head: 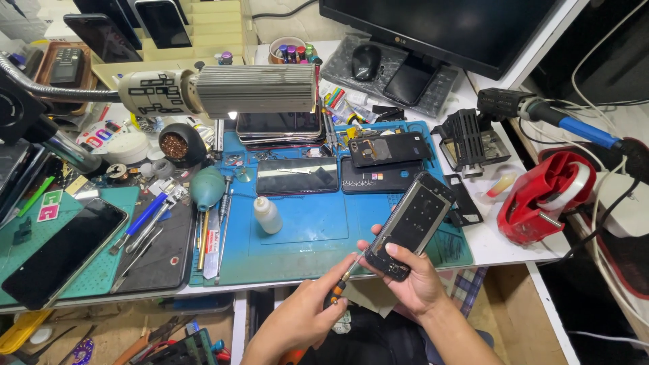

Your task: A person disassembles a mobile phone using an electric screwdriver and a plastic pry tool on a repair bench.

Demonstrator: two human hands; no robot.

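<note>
The right hand grips an opened phone chassis above the near edge of the blue mat. The left hand is clenched on a small screwdriver, tip at the chassis's lower end. Judged status: disassembled, back cover off; reassembly not yet done. A far cup contains pens. The red tape dispenser at right carries a tape roll.
</note>
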